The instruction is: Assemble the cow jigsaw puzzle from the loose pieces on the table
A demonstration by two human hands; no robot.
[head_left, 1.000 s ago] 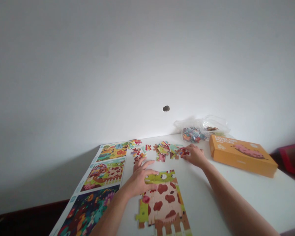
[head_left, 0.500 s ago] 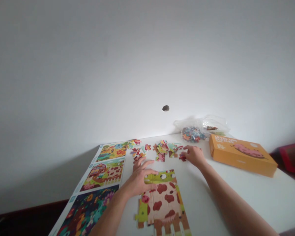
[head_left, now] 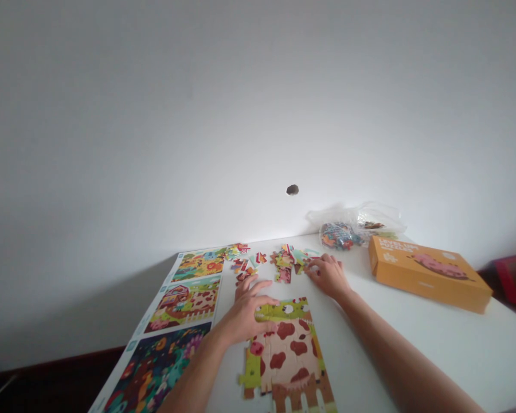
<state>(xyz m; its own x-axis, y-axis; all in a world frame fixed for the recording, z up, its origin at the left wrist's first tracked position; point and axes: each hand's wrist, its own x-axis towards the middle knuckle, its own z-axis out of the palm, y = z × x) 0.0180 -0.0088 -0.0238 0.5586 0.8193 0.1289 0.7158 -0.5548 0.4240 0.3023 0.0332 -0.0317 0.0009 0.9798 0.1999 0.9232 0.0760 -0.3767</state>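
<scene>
A partly joined cow jigsaw puzzle (head_left: 292, 350) lies flat on the white table, showing a white cow with brown patches, green grass and a fence. Over its upper left edge rests my left hand (head_left: 250, 312), fingers spread and thumb on the puzzle, holding nothing. Beyond it my right hand (head_left: 329, 276) reaches to the right end of the loose puzzle pieces (head_left: 284, 265). Its fingers are bent down and closed on a puzzle piece, mostly hidden beneath them. More loose pieces (head_left: 239, 265) lie scattered to the left, past my left fingertips.
Along the table's left side lies a picture sheet (head_left: 195, 301) with several printed scenes, one matching the cow. An orange puzzle box (head_left: 430, 272) stands at the right. Clear plastic bags (head_left: 341, 232) with pieces sit against the white wall, which has a small hole (head_left: 292, 190).
My right hand has moved a little left, toward the pile, and the reddish piece under its fingertips is now covered. My left hand stays on the puzzle. The view has shifted slightly.
</scene>
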